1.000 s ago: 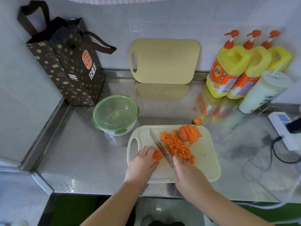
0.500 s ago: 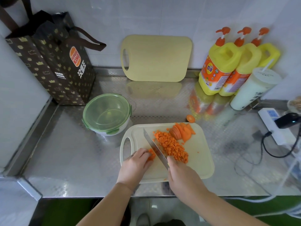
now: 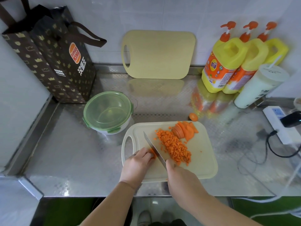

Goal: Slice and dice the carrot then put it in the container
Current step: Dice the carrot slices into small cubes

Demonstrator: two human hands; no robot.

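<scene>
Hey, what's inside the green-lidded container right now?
Through the closed, see-through green lid, the container looks bare inside; the diced carrot is not in it. Tint and glare hide fine detail at the bottom.

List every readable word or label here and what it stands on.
"BURGER KING": logo on the brown crown-patterned paper bag.
"汉堡王": white characters, same bag.
Bag's small white print: too small.
Orange labels on the yellow pump bottles: blurred.
Lettering on the white plastic cup: blurred.
</scene>
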